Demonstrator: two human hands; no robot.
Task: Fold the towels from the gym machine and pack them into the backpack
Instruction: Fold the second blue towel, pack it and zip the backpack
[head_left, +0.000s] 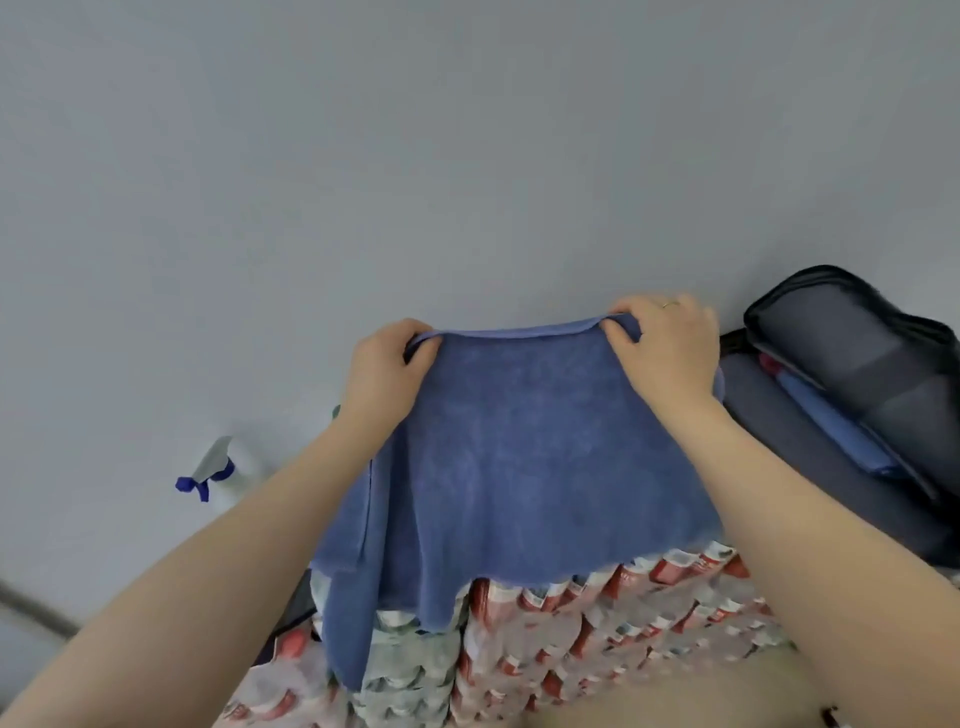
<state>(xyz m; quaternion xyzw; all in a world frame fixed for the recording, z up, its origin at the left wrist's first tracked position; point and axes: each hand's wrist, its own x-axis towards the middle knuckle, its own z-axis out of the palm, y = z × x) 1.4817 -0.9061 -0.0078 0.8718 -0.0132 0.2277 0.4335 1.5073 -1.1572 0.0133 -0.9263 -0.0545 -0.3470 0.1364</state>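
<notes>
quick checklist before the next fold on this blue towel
1. Left hand pinches the blue towel's top corner: ok.
2. Right hand pinches the other top corner: ok.
3. Top edge stretched straight between both grips: ok.
4. Towel hanging even: not ok, the left side is doubled over and hangs lower.
5. Backpack open at the right, blue fabric already inside: ok.
6. Room left in the backpack: cannot tell.
</notes>
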